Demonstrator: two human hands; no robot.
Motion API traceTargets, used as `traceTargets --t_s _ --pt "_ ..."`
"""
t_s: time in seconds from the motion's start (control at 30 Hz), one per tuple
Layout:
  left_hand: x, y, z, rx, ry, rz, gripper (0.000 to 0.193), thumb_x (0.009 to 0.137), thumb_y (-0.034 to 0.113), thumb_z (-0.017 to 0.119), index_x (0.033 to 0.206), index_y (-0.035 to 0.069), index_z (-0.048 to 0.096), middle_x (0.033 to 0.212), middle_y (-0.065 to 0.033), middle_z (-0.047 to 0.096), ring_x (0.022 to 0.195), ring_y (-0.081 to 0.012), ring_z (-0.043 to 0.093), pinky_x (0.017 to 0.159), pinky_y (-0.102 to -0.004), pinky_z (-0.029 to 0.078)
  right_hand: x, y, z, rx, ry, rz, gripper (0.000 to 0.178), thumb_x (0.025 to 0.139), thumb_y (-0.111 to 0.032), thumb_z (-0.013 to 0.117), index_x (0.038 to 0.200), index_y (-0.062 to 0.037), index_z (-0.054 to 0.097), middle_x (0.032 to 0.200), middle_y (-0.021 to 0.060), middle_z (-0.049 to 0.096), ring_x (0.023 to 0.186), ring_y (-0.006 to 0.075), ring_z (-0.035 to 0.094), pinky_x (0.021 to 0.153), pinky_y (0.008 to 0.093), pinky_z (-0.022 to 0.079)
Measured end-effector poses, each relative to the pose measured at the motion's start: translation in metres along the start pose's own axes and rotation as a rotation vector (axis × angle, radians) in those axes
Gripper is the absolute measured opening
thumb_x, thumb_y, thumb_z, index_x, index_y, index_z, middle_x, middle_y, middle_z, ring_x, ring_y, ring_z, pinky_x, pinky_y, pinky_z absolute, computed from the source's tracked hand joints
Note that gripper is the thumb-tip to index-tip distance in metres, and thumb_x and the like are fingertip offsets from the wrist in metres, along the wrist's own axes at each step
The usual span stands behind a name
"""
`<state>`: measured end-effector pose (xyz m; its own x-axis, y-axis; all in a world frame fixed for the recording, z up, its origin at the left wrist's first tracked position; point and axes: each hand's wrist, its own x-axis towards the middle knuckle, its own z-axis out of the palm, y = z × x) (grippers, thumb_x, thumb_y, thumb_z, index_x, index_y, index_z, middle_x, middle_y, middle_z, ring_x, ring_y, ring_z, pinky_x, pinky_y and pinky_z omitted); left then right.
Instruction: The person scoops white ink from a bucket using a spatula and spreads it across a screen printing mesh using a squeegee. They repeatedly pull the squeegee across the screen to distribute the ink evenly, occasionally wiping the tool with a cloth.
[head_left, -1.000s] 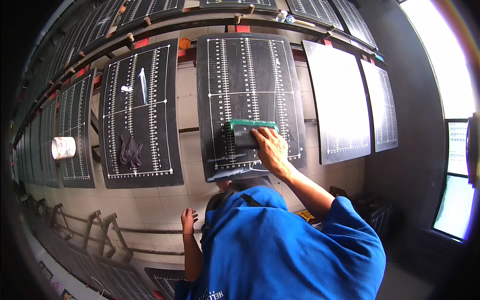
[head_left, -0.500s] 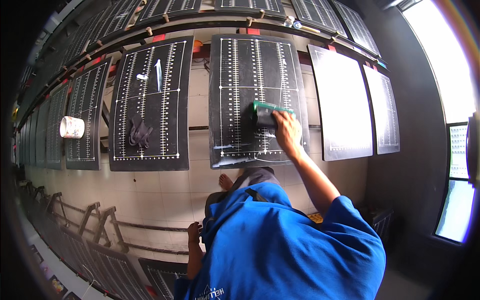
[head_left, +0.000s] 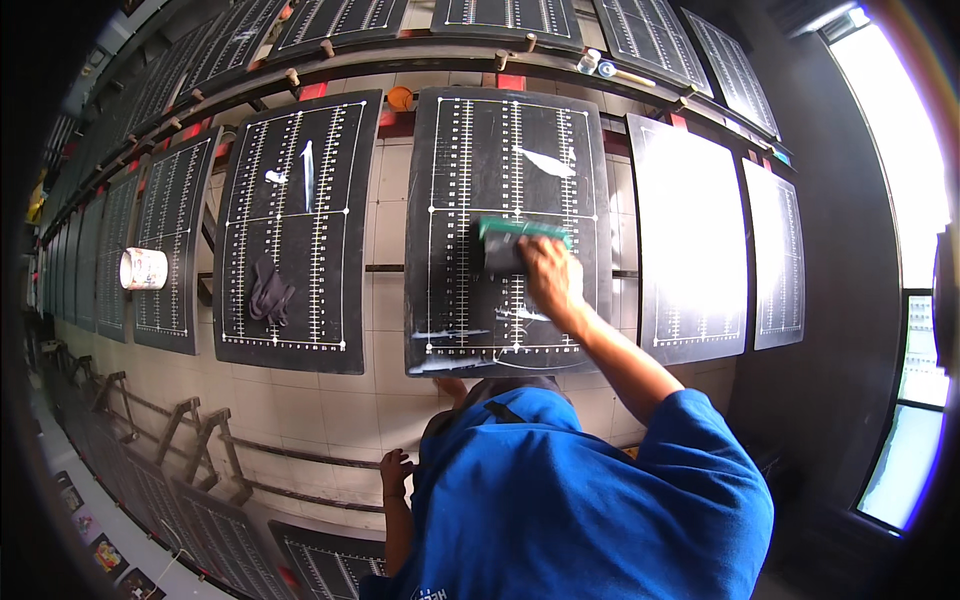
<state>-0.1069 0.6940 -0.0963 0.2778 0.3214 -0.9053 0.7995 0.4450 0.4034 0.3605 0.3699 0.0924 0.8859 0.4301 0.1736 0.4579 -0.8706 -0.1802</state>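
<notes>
The right hand (head_left: 548,277) has its grip clenched around a green-and-black squeegee (head_left: 502,254), blurred a little, its green edge turned away from the person. It sits over the middle of a black counter (head_left: 488,170), just below the white crossline. The left hand (head_left: 397,467) hangs beside the body near the blue shirt (head_left: 590,490), its grip slack, fingers loosely curled.

Plenty of marking on that counter: a white border with dots at the corners, three ladder-like scales running its length, and tiny white numerals beside the ticks, too small to read from here. Whitish streaks cross its near edge, and a pale patch lies at the upper right, whether film or glare I can't tell.

The next counter (head_left: 240,300) to the left has the same ruled scales and carries a crumpled dark cloth (head_left: 269,293) and a thin white strip (head_left: 308,175). Farther left, a white tub (head_left: 143,270) shows a colourful printed label, illegible at this range. White lettering on the shirt is cut off by the lower edge of the view.
</notes>
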Motion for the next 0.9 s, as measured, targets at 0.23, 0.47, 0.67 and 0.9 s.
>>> traceTargets --t_s 0.23,0.47,0.67,0.9 --pt "-0.011 0.006 0.026 0.018 0.012 0.029 0.041 0.097 0.030 0.055 0.122 -0.002 0.057 0.104 -0.0159 0.066 0.083 -0.0242 0.068 0.066 -0.0341 0.057 0.090 0.049 -0.006 -0.123 -0.005 0.014 0.019 0.087 -0.008 0.056 0.098 -0.0175 0.068 0.095 0.0078 0.065 0.082 0.0293 0.068 0.071 0.0425 0.055" --pt "-0.030 0.008 0.011 0.066 -0.038 0.023 0.044 0.096 0.027 0.052 0.125 -0.006 0.052 0.103 -0.0177 0.068 0.081 -0.0230 0.070 0.065 -0.0337 0.057 0.208 0.148 -0.002 -0.114 0.089 -0.039 0.028 0.083 -0.008 0.057 0.102 -0.0168 0.074 0.104 0.0092 0.070 0.098 0.0273 0.069 0.083 0.0399 0.056" --pt "0.006 -0.030 -0.001 0.241 -0.112 0.196 0.038 0.094 0.029 0.055 0.120 0.002 0.056 0.100 -0.0137 0.066 0.077 -0.0224 0.066 0.060 -0.0332 0.054 0.071 0.090 0.009 -0.050 0.122 0.024 0.032 0.081 -0.005 0.059 0.111 -0.0121 0.068 0.106 0.0064 0.065 0.098 0.0270 0.064 0.083 0.0385 0.054" --pt "0.056 0.020 0.037 0.269 -0.187 -0.018 0.042 0.093 0.035 0.056 0.122 0.004 0.057 0.109 -0.0145 0.067 0.087 -0.0253 0.067 0.076 -0.0406 0.054 -0.108 -0.002 -0.041 0.075 0.013 0.137 0.052 0.071 0.003 0.060 0.122 -0.0083 0.064 0.118 0.0071 0.064 0.114 0.0265 0.059 0.098 0.0382 0.047"
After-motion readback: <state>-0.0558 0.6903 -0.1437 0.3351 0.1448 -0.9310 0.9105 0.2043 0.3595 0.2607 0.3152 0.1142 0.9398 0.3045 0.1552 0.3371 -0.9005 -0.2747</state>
